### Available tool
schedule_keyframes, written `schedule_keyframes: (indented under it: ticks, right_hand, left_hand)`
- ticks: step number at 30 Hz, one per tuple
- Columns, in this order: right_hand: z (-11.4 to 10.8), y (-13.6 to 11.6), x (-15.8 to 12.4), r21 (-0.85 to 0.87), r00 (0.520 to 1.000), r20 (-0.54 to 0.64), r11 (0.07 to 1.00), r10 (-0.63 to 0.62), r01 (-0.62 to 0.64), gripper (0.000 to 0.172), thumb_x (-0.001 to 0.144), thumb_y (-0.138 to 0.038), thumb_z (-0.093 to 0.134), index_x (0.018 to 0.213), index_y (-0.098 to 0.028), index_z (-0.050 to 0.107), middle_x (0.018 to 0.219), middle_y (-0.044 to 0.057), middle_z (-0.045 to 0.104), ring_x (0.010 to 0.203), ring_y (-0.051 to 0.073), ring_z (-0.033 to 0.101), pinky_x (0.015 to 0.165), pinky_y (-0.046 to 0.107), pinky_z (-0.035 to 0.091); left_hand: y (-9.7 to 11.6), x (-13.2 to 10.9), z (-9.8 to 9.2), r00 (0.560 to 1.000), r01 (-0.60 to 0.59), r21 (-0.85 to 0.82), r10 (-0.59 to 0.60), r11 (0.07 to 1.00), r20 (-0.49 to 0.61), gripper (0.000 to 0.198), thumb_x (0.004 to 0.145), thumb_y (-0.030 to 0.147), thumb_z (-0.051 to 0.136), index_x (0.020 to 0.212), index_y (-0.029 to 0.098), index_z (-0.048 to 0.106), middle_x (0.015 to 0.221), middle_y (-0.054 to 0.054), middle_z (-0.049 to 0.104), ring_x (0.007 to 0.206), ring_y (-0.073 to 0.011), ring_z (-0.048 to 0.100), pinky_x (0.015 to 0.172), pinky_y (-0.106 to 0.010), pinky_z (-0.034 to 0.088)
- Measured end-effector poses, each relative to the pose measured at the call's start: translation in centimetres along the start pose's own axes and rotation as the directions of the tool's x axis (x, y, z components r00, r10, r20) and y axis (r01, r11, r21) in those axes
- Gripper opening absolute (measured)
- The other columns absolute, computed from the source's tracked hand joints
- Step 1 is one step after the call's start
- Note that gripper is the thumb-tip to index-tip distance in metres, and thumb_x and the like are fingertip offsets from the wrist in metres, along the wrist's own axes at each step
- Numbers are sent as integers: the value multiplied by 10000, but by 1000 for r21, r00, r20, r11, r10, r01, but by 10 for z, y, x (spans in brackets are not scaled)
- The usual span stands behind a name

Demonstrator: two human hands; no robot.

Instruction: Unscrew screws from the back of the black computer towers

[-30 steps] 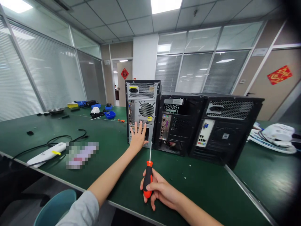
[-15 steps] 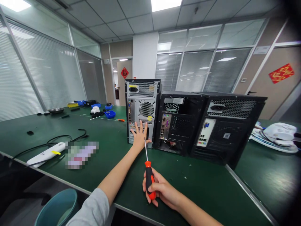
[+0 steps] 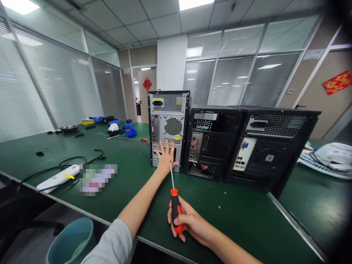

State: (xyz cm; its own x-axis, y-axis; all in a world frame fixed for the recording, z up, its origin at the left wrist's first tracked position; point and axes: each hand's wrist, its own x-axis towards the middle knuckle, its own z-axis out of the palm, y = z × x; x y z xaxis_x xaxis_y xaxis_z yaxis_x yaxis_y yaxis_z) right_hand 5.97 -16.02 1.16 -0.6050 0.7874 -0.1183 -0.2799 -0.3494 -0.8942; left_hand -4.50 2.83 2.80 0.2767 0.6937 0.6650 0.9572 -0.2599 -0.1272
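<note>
My left hand [image 3: 165,157] is spread, its fingers apart over the lower back panel of the grey computer case [image 3: 156,128]. Whether the palm presses on the panel I cannot tell. Below it, my right hand [image 3: 189,220] is wrapped round the handle of a red and black screwdriver [image 3: 175,212]. The shaft points up and away, with its tip in front of my left wrist in the view. To the right of the grey case stand a black computer case [image 3: 213,150] with an open slot at the top and another black computer case [image 3: 277,154], their backs facing me.
A green table [image 3: 132,154] carries everything. At left lie a white power strip [image 3: 59,178] with black cables and a pixelated patch. Blue trays [image 3: 130,132] and an orange screwdriver [image 3: 143,139] are farther back. A teal bin [image 3: 71,240] stands below the front edge.
The view has shifted slightly, so most things sit a little further right. Both hands keep the same pose, and the screwdriver stays in my right hand.
</note>
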Motion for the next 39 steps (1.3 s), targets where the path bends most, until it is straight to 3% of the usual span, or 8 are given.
schedule_keyframes:
  ticks: [17, 25, 39]
  right_hand:
    - [1, 1, -2, -9, 1000, 15, 1000, -17, 17, 409, 558, -105, 519, 904, -227, 335, 727, -53, 563, 424, 95, 569, 280, 142, 374]
    - [1, 0, -2, 6, 999, 23, 1000, -23, 23, 415, 557, -91, 515, 905, -226, 335, 743, -51, 574, 431, 97, 578, 280, 142, 387]
    - [1, -2, -2, 19, 998, -5, 998, -55, 55, 408, 536, -88, 521, 890, -222, 368, 756, -45, 595, 440, 106, 583, 277, 155, 390]
  left_hand:
    - [2, 9, 9, 999, 5, 4, -5, 1000, 33, 1115, 678, 649, 550, 1426, 134, -98, 1482, -237, -115, 1314, -502, -131, 918, -746, 200]
    - [3, 14, 17, 1000, 5, 11, -5, 1000, -3, 1114, 674, 638, 569, 1429, 140, -81, 1481, -239, -120, 1315, -495, -145, 916, -746, 199]
    - [1, 43, 44, 1000, 19, -25, -20, 999, -6, 1066, 705, 613, 554, 1429, 146, -75, 1486, -229, -117, 1319, -496, -128, 914, -752, 180]
